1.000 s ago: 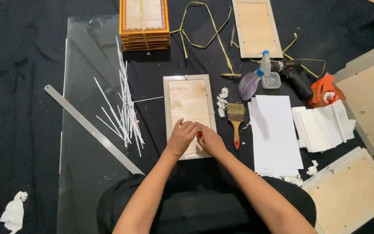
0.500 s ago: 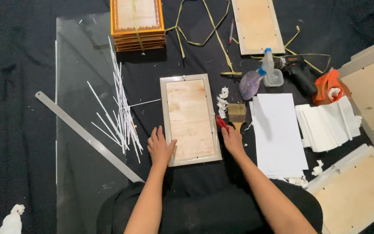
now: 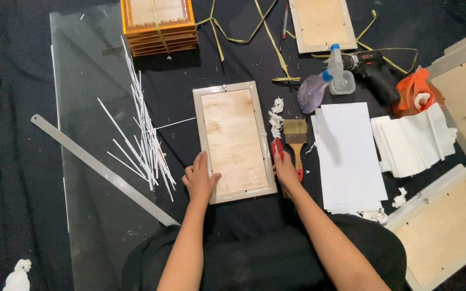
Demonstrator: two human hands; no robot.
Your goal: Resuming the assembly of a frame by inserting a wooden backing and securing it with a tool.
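Black cloth covers the table (image 3: pixel 17 64); the stiff, light picture frame (image 3: pixel 234 141) is steadied at its near corners, left hand (image 3: pixel 200 180) flat and open, right hand (image 3: pixel 286 171) closed around a red tool (image 3: pixel 277 148).

Frame (image 3: pixel 235 141) lies between strips (image 3: pixel 141 134) on its left and brush (image 3: pixel 296 137) on its right.

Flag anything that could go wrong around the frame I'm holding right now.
The glass sheet lies bare close beside the left hand; leaning or sliding an arm onto its edge might cut or crack it. The loose white strips on it could scatter if the picture frame is swung that way. The right hand touches a red-handled tool at the frame's edge; a slip could mark the rim.
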